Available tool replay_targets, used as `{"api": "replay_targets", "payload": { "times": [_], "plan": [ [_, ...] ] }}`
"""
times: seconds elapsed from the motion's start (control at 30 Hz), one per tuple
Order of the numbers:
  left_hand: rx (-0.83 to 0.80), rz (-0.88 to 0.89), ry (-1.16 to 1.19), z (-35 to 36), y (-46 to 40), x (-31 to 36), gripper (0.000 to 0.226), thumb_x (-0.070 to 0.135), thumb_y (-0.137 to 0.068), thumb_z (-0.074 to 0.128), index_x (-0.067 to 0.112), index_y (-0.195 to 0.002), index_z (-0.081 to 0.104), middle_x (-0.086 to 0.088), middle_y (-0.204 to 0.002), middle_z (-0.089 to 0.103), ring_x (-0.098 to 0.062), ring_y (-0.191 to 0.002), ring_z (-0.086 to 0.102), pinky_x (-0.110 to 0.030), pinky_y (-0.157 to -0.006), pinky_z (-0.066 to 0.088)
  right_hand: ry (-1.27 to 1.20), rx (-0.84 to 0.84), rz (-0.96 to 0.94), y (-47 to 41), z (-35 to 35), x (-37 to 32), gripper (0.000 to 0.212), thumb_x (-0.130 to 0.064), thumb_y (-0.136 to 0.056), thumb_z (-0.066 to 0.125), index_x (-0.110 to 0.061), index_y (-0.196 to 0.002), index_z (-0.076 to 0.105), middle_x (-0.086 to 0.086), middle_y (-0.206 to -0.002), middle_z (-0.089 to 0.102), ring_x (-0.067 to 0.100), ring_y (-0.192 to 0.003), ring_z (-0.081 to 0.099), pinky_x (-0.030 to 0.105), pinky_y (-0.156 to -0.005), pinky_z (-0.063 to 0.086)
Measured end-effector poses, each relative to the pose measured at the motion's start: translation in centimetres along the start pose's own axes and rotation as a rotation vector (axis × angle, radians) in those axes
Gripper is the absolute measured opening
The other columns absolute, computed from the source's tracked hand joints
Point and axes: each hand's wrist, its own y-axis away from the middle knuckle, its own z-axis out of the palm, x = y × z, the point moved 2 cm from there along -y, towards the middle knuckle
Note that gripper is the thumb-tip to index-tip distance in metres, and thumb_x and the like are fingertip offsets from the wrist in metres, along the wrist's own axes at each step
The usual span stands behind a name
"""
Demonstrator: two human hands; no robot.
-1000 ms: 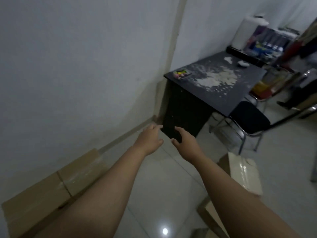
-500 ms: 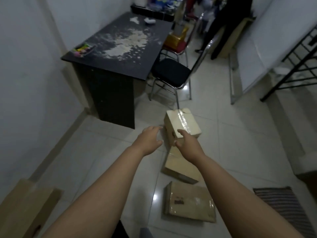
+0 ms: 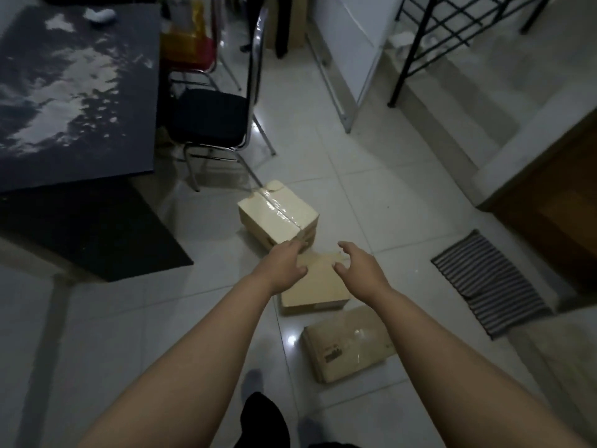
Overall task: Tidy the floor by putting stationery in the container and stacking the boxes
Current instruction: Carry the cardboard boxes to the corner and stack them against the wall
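I'm seeing both hands hanging empty with loose fingers, left hand (image 3: pixel 284 266) and right hand (image 3: pixel 360 268), over the middle box (image 3: pixel 315 291); taped box (image 3: pixel 277 213) sitting just beyond it, flat box (image 3: pixel 347 345) just nearer.

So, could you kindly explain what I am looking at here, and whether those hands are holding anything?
This is no machine: a person wears a camera on the head, looking down at their own bare arms. The left hand and right hand reach out, fingers loosely spread, holding nothing. Below them three cardboard boxes lie on the tiled floor: a taped box farthest, a middle box under the hands, and a flat box nearest. A dark desk, a chair and a striped mat are around.
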Motion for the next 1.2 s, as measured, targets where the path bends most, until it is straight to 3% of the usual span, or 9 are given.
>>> {"api": "replay_targets", "payload": {
  "times": [0.23,0.53,0.73,0.87,1.0,1.13,1.2],
  "plan": [
    [-0.152,0.056,-0.037,3.2,-5.2,-1.4,0.055,0.024,-0.089,0.058,0.011,-0.140,0.040,-0.011,-0.144,0.043,-0.025,-0.134,0.037,-0.036,-0.111,0.033,-0.126,0.051,0.192,-1.5,2.4,3.5,0.052,-0.025,-0.093,0.054,-0.018,-0.141,0.038,0.007,-0.140,0.049,0.024,-0.126,0.048,0.028,-0.097,0.038],
    [-0.335,-0.066,0.101,13.8,-8.9,-1.6,0.056,0.025,-0.092,0.055,0.010,-0.142,0.037,-0.013,-0.146,0.040,-0.026,-0.134,0.038,-0.031,-0.109,0.032,-0.115,-0.037,0.363,-2.8,4.7,13.4,0.050,-0.022,-0.093,0.053,-0.017,-0.140,0.039,0.006,-0.136,0.052,0.022,-0.119,0.052,0.018,-0.084,0.033],
    [-0.299,-0.241,0.221,20.7,-10.3,-2.3,0.055,0.019,-0.092,0.053,0.009,-0.143,0.035,-0.011,-0.149,0.036,-0.024,-0.136,0.035,-0.031,-0.112,0.029,-0.074,-0.152,0.408,-4.8,6.7,20.7,0.051,-0.024,-0.093,0.053,-0.016,-0.142,0.038,0.008,-0.137,0.052,0.025,-0.119,0.052,0.018,-0.083,0.031],
    [-0.255,-0.338,0.337,25.8,-11.7,-1.6,0.050,0.012,-0.090,0.052,0.009,-0.139,0.041,-0.012,-0.140,0.046,-0.023,-0.124,0.048,-0.019,-0.086,0.038,-0.049,-0.202,0.396,-7.0,7.6,25.0,0.050,-0.025,-0.094,0.051,-0.017,-0.142,0.038,0.008,-0.136,0.053,0.025,-0.116,0.053,0.019,-0.081,0.032],
    [-0.156,-0.405,0.444,30.4,-13.7,-2.3,0.043,0.008,-0.090,0.051,0.006,-0.133,0.047,-0.008,-0.131,0.054,-0.020,-0.118,0.052,-0.015,-0.086,0.034,-0.042,-0.245,0.344,-9.3,9.4,29.0,0.050,-0.024,-0.095,0.050,-0.013,-0.142,0.038,0.009,-0.140,0.049,0.025,-0.122,0.050,0.018,-0.084,0.029],
    [-0.027,-0.452,0.514,34.2,-14.7,-3.9,0.039,-0.001,-0.089,0.049,0.003,-0.128,0.052,0.006,-0.105,0.048,0.001,-0.086,0.047,0.006,-0.062,0.032,-0.035,-0.264,0.373,-11.5,11.4,33.2,0.052,-0.025,-0.095,0.049,-0.012,-0.143,0.035,0.010,-0.139,0.048,0.026,-0.122,0.049,0.022,-0.086,0.032],
    [0.000,-0.519,0.519,36.0,-15.1,-5.5,0.040,0.001,-0.090,0.047,0.006,-0.130,0.049,0.008,-0.105,0.044,0.000,-0.089,0.045,0.006,-0.063,0.031,-0.036,-0.268,0.391,-12.7,12.4,35.1,0.054,-0.025,-0.095,0.049,-0.012,-0.144,0.032,0.012,-0.140,0.046,0.027,-0.124,0.047,0.027,-0.094,0.036]
  ]
}}
